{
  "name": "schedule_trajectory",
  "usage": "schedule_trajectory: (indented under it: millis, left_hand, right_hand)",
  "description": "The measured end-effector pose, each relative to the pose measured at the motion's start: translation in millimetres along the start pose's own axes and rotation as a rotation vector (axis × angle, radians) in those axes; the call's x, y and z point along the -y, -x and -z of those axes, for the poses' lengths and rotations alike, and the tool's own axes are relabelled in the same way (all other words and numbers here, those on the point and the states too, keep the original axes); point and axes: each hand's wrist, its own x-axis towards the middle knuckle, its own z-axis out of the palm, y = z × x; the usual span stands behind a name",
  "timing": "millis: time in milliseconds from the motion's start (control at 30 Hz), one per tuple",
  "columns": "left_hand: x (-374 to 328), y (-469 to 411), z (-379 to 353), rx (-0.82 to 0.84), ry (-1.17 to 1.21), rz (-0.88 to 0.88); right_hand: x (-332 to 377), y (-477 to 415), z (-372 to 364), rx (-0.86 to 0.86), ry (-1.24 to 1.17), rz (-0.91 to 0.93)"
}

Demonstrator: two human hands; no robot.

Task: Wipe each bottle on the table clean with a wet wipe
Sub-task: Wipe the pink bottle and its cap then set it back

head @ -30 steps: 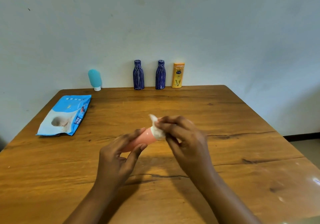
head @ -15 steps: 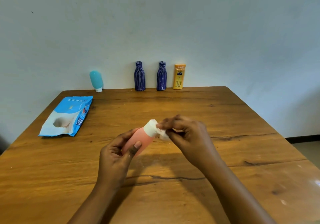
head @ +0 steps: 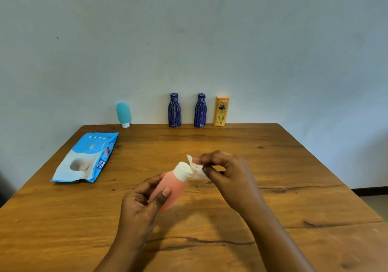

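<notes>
My left hand [head: 142,206] grips a pink squeeze bottle [head: 173,185] with a white cap, tilted up and to the right above the table's middle. My right hand [head: 228,173] pinches a crumpled white wet wipe [head: 196,167] right beside the cap. Along the far edge by the wall stand a teal bottle [head: 123,114] on its white cap, two dark blue bottles [head: 174,110] [head: 200,111] and a yellow lotion bottle [head: 220,112].
A blue and white wet wipe pack [head: 86,158] lies flat on the left of the wooden table [head: 273,166]. The wall rises directly behind the far edge. Floor shows past the table's right edge.
The wipe has come off the pink bottle's cap, which now shows bare. My left hand has tilted the bottle more upright. My right hand stays at the cap with the wipe.
</notes>
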Motion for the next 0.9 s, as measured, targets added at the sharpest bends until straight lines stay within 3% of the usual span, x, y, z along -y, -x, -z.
schedule_trajectory:
  millis: [200,333,500,700,767,800,900]
  left_hand:
    - [-4.8,-4.4,-2.4,-0.008,-0.014,0.018]
    - [-3.0,-6.3,0.4,0.018,0.044,0.038]
    - [-5.5,-1.9,-11.7,0.033,0.139,0.065]
    - [-9.2,-1.4,-6.3,-0.037,-0.263,-0.074]
    - [-7.5,0.0,-5.6,-0.047,-0.323,-0.095]
    - [-6.8,0.1,-6.4,-0.048,-0.321,-0.098]
    - [-9.0,-1.0,-7.0,-0.051,-0.271,-0.058]
  right_hand:
    - [3.3,-1.9,-7.4,-0.013,-0.052,0.029]
    - [0.3,-2.2,-3.6,-0.025,-0.092,-0.064]
    - [1.3,-5.1,-19.8,-0.055,-0.502,-0.334]
    - [0.5,5.7,-25.1,-0.100,-0.871,-0.519]
    - [0.2,7.3,-28.0,-0.142,-0.692,-0.409]
    - [-0.3,8.4,-30.5,-0.183,-0.491,-0.293]
    - [-8.0,11.3,-40.3,-0.243,0.189,0.222]
